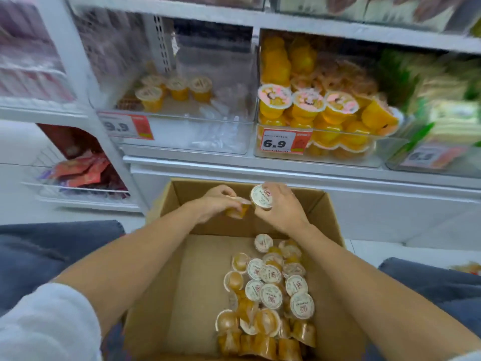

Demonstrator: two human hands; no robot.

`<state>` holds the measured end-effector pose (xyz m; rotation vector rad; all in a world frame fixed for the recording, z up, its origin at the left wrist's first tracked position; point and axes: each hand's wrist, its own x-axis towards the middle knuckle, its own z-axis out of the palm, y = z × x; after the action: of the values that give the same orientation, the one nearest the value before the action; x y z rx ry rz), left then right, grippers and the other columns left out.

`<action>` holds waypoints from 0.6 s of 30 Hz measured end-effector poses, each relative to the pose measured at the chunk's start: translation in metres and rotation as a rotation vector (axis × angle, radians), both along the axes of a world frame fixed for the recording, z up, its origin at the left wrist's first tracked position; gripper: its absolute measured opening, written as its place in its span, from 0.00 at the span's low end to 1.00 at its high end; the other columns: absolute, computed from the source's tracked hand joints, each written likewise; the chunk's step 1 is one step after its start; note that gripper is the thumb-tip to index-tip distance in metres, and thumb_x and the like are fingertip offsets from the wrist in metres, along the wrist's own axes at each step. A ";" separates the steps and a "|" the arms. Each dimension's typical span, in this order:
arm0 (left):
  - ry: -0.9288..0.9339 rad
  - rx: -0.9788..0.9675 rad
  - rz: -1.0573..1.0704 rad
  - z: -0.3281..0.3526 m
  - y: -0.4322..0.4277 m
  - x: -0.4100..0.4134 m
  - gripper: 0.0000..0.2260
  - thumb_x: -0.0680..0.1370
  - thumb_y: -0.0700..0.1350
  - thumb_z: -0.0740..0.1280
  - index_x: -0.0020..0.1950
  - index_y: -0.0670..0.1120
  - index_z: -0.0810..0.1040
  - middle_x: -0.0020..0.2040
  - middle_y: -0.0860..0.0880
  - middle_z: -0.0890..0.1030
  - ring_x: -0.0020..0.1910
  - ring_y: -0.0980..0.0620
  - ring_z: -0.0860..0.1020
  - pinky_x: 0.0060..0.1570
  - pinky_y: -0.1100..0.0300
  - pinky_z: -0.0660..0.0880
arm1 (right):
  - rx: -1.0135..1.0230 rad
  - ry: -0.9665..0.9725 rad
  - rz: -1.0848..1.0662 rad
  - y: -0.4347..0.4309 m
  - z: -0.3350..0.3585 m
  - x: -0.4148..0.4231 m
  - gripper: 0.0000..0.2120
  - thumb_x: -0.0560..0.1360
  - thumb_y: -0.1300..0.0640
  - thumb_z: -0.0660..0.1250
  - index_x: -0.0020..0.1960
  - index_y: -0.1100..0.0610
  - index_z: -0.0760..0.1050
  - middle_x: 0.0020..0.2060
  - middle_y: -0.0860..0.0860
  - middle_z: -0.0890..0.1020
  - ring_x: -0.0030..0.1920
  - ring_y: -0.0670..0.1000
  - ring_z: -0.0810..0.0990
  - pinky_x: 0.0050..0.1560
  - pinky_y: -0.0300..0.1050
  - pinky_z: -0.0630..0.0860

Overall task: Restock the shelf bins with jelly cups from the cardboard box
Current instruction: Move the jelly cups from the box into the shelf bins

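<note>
We look down into an open cardboard box [179, 269] on the floor in front of a white shop shelf, with our knees in blue cloth on either side of it. By our judgement the restocking is far from done. Above the box and a little to its left, a clear shelf bin [221, 142] with a 9.9 price tag [125, 125] holds only four yellow jelly cups [175, 90] grouped at its back, and most of its floor shows bare. Above the box and to its right, a neighbouring bin [338, 156] tagged 6.9 is heaped with orange cups under pink lids, so it seems to need nothing. Inside the box, a loose pile of jelly cups [270, 290] lies along the right side, some with white printed lids up, some tipped over; the left half of the box floor is bare cardboard. Both hands are raised over the far end of the box, close together. The left hand [216, 201] has its fingers curled round an orange jelly cup [238, 211] lying on its side. The right hand [285, 208] grips a second jelly cup [261, 196] with its white lid turned towards us. Neither cup has reached the bin yet, and the pile is left to move.
</note>
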<state>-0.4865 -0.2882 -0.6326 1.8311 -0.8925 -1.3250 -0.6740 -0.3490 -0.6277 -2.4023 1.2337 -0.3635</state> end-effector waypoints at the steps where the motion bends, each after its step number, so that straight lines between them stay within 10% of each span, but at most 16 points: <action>1: -0.144 -0.029 -0.038 0.019 0.005 0.007 0.18 0.60 0.43 0.79 0.45 0.49 0.76 0.46 0.48 0.80 0.44 0.50 0.78 0.40 0.59 0.75 | -0.035 -0.002 0.022 0.001 0.017 0.006 0.31 0.69 0.46 0.70 0.68 0.54 0.68 0.63 0.52 0.73 0.64 0.54 0.70 0.64 0.48 0.70; 7: -0.457 -0.248 -0.092 0.117 0.025 0.046 0.26 0.64 0.42 0.78 0.60 0.52 0.74 0.46 0.49 0.80 0.39 0.53 0.78 0.38 0.65 0.72 | -0.224 -0.143 0.110 0.005 0.096 0.058 0.26 0.69 0.49 0.71 0.63 0.56 0.72 0.59 0.51 0.74 0.61 0.53 0.71 0.58 0.46 0.70; 11: -0.637 -0.324 -0.084 0.163 0.019 0.083 0.34 0.68 0.44 0.75 0.72 0.50 0.69 0.65 0.50 0.74 0.62 0.52 0.74 0.55 0.65 0.67 | -0.325 -0.296 0.136 -0.005 0.138 0.099 0.24 0.69 0.50 0.72 0.62 0.57 0.73 0.58 0.51 0.75 0.59 0.53 0.72 0.58 0.44 0.70; 18: -0.625 -0.447 0.174 0.193 -0.033 0.151 0.20 0.63 0.48 0.77 0.52 0.48 0.79 0.49 0.49 0.80 0.46 0.54 0.77 0.41 0.60 0.73 | 0.126 -0.533 -0.045 -0.052 0.167 0.192 0.24 0.67 0.52 0.74 0.60 0.55 0.72 0.51 0.50 0.78 0.49 0.50 0.77 0.43 0.40 0.73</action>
<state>-0.3359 -0.3210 -0.4401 1.9135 -1.1942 -0.3835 -0.4818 -0.4012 -0.4604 -1.9865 1.0263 -0.8472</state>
